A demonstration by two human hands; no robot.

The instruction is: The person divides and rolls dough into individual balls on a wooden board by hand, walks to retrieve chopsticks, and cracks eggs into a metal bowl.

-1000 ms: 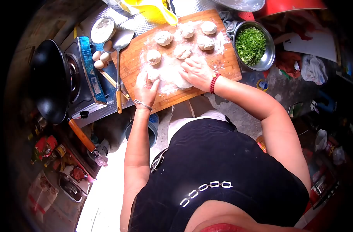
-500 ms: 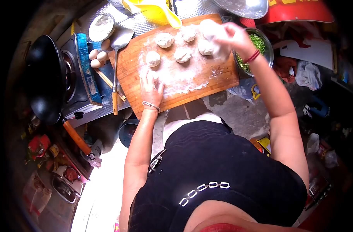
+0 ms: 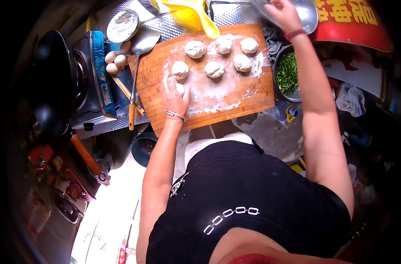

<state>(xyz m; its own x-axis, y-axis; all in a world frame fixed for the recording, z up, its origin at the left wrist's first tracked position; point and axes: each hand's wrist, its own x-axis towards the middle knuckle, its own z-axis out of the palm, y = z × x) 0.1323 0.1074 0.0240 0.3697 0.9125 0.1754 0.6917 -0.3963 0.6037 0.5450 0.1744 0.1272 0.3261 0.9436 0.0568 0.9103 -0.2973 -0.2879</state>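
Observation:
My left hand (image 3: 176, 97) is on the near left part of a floured wooden board (image 3: 154, 94), its fingers and thumb cupped round a small piece of white dough (image 3: 180, 88) that it partly covers. Just beyond the fingertips sits a dough ball (image 3: 180, 70). Several more floury dough balls (image 3: 214, 69) stand spaced in two rough rows. My right hand (image 3: 285, 15) is off the board at the far right, over a metal bowl (image 3: 308, 17). Its fingers are bent together near the top edge of the view; what they hold, if anything, I cannot make out.
A bowl of chopped greens (image 3: 287, 72) stands right of the board. To the left are a spatula (image 3: 143, 44), several eggs (image 3: 112, 68), a bowl of flour (image 3: 122, 25) and a stove (image 3: 84, 79) with a black wok (image 3: 53, 88). A yellow scoop (image 3: 196, 15) lies behind the board.
My right hand has moved from the far right dough balls up to the metal bowl, uncovering those balls. My left hand stays on the near left of the board. The view has shifted slightly.

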